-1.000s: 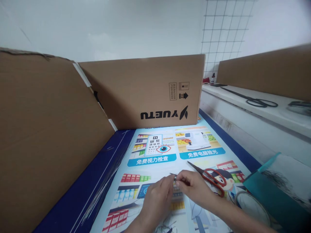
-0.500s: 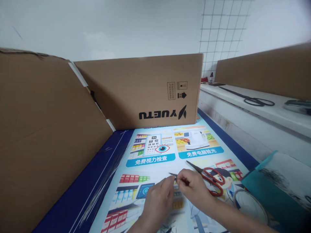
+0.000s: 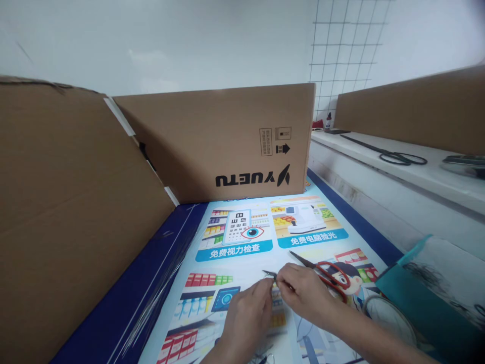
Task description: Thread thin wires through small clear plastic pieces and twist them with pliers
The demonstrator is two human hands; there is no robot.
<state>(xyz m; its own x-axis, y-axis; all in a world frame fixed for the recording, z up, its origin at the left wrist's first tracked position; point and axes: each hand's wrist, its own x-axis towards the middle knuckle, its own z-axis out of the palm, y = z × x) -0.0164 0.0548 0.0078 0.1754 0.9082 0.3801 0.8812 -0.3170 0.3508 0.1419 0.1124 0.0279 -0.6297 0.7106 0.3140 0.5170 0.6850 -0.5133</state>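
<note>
Both hands meet over the printed sheet on the table, fingertips pinched close together. My left hand (image 3: 248, 313) is closed, back upward, and what its fingers hold is hidden. Just against its knuckles, my right hand (image 3: 306, 293) is closed too, with its pinch concealed by the fingers. A small dark pointed tip (image 3: 269, 273) sticks out beyond the fingertips; its kind does not show. Red-handled scissors (image 3: 317, 268) lie on the sheet behind my right hand, which partly covers one handle loop.
Cardboard panels stand at the left (image 3: 68, 217) and back (image 3: 182, 146). At right, a teal box (image 3: 424, 298) holds dark strands beside a round coil (image 3: 392, 318). Black scissors (image 3: 397, 157) lie on a white ledge (image 3: 364, 174). Small wire-like loops (image 3: 270, 359) show at the bottom edge.
My right hand has shifted slightly and its wrist covers more of the red scissors' lower handle. The left hand stays nearly in place, still pinching beside it.
</note>
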